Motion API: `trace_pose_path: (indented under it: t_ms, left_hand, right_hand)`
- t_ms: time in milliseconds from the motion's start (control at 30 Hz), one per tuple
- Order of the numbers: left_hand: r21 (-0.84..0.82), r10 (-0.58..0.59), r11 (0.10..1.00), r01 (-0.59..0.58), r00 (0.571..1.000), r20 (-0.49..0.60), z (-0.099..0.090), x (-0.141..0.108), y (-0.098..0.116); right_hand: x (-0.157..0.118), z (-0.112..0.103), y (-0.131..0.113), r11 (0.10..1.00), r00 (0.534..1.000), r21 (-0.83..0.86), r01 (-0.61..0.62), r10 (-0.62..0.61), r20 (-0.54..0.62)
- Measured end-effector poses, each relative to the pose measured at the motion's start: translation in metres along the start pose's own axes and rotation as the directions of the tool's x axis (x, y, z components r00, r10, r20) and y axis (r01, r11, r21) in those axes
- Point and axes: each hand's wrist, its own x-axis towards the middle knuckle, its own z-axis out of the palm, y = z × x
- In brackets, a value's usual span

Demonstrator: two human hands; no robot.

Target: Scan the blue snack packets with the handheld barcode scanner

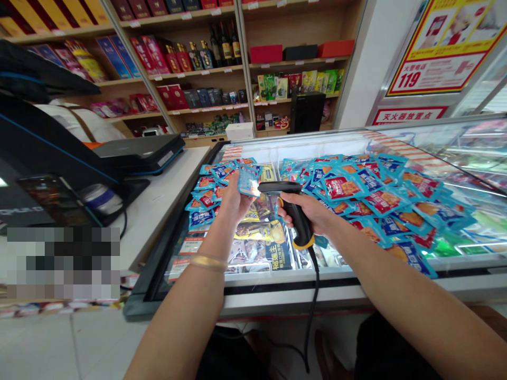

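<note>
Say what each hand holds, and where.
The left hand holds a blue snack packet by its lower end; the right hand grips a barcode scanner by its handle.

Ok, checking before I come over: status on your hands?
Left hand holding small blue packet. Right hand gripping black-and-yellow barcode scanner, nose toward packet. Nothing between them; scanner cable hangs down over freezer front.

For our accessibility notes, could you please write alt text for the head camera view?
A person's right hand aims a corded black-and-yellow barcode scanner at a small blue snack packet held in the left hand, above a glass-topped store freezer heaped with similar packets. Behind stand shelves of boxed and bottled goods.
</note>
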Motion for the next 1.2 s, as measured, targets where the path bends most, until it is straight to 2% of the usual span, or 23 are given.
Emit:
trace_pose_path:
  t_ms: [133,267,367,433,533,600,667,733,833,933,1033,1100,1200]
  left_hand:
    - [-0.006,0.027,1.0,-0.028,0.999,-0.017,0.001,-0.001,-0.002]
    - [0.065,0.118,0.991,-0.115,0.992,-0.045,0.012,-0.005,-0.01]
    - [0.219,0.23,0.948,-0.233,0.972,0.037,0.026,-0.007,-0.021]
    - [0.35,0.326,0.869,-0.349,0.937,0.126,0.038,-0.007,-0.03]
    - [0.565,0.418,0.639,-0.522,0.852,0.315,0.056,-0.009,-0.043]
    - [0.679,0.407,0.408,-0.61,0.788,0.462,0.067,-0.014,-0.053]
    - [0.746,0.326,0.159,-0.647,0.748,0.579,0.075,-0.021,-0.061]
    - [0.773,0.212,-0.04,-0.634,0.75,0.626,0.08,-0.027,-0.068]
    - [0.774,0.117,-0.206,-0.598,0.771,0.626,0.083,-0.032,-0.074]
    - [0.768,0.093,-0.263,-0.583,0.777,0.622,0.083,-0.034,-0.075]
    - [0.774,0.104,-0.271,-0.573,0.782,0.615,0.083,-0.034,-0.071]
    - [0.786,0.145,-0.25,-0.566,0.781,0.608,0.081,-0.033,-0.067]
    - [0.811,0.266,-0.207,-0.548,0.766,0.586,0.071,-0.025,-0.054]
  right_hand:
    - [0.0,0.0,-0.001,0.999,1.0,0.042,-0.007,0.007,0.013]
    - [-0.001,0.001,-0.007,0.995,0.999,0.092,0.042,-0.044,0.022]
    - [-0.008,-0.004,-0.017,0.988,0.995,0.121,0.1,-0.1,-0.002]
    - [-0.017,-0.011,-0.026,0.981,0.988,0.122,0.151,-0.149,-0.029]
    - [-0.035,-0.027,-0.043,0.967,0.97,0.103,0.232,-0.222,-0.096]
    - [-0.048,-0.041,-0.053,0.954,0.952,0.099,0.283,-0.267,-0.151]
    - [-0.061,-0.055,-0.06,0.938,0.93,0.102,0.33,-0.305,-0.203]
    - [-0.071,-0.069,-0.064,0.928,0.912,0.104,0.357,-0.322,-0.255]
    - [-0.08,-0.084,-0.065,0.925,0.89,0.105,0.366,-0.315,-0.33]
    - [-0.083,-0.091,-0.063,0.928,0.884,0.112,0.357,-0.296,-0.361]
    - [-0.084,-0.091,-0.063,0.928,0.887,0.112,0.356,-0.298,-0.352]
    - [-0.084,-0.088,-0.063,0.924,0.888,0.108,0.366,-0.312,-0.337]
    - [-0.08,-0.076,-0.063,0.924,0.899,0.105,0.369,-0.325,-0.295]
